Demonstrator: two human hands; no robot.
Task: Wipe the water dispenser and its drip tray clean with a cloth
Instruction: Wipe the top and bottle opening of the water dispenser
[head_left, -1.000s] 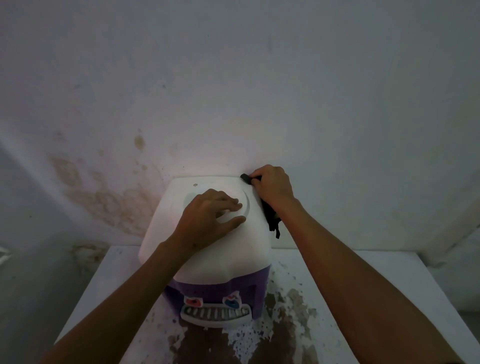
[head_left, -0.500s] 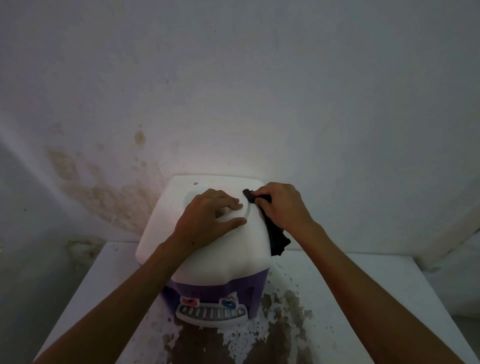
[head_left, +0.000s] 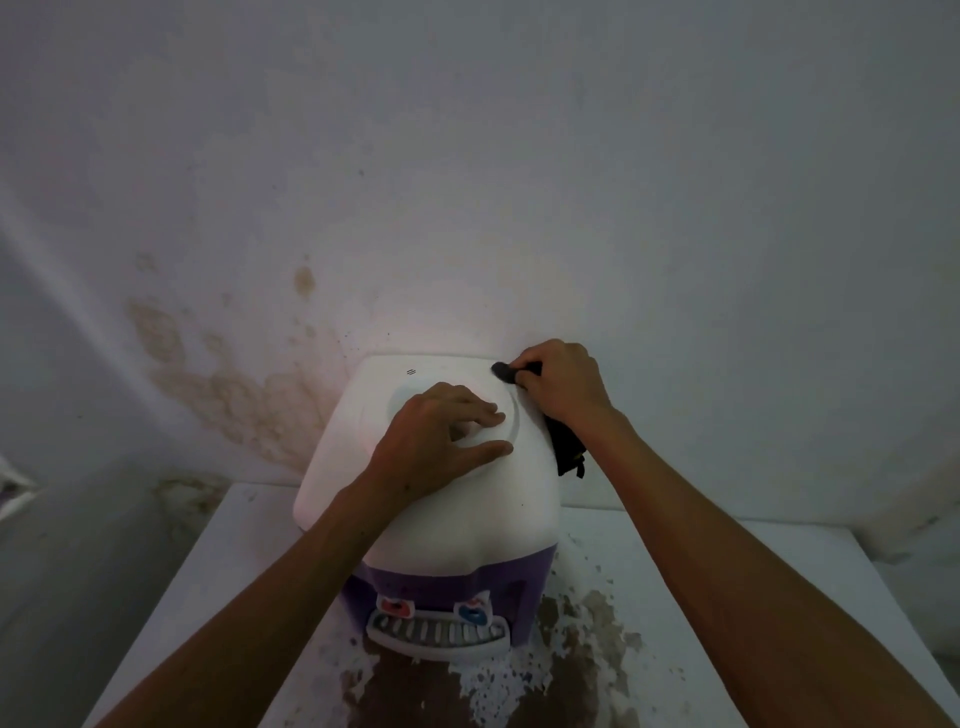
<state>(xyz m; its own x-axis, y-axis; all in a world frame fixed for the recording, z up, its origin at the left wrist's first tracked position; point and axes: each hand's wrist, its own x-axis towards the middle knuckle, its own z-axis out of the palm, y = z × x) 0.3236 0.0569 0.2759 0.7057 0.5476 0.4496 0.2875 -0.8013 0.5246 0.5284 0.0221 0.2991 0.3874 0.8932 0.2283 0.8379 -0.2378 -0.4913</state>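
Right hand (head_left: 563, 387) grips the dark cloth (head_left: 567, 446) at the water dispenser (head_left: 441, 514) top's two o'clock corner; left hand (head_left: 441, 447) rests flat; drip tray (head_left: 439, 634) seemingly unwiped.

Single head-worn view, close above the dispenser (head_left: 426, 499), facing the wall (head_left: 519, 182).

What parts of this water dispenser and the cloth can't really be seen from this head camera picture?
- Water dispenser: back and sides hidden by its own top.
- Round cap under the left hand: mostly covered.
- Cloth: largely hidden by the right hand.
- Drip tray: too dim to judge dirt.
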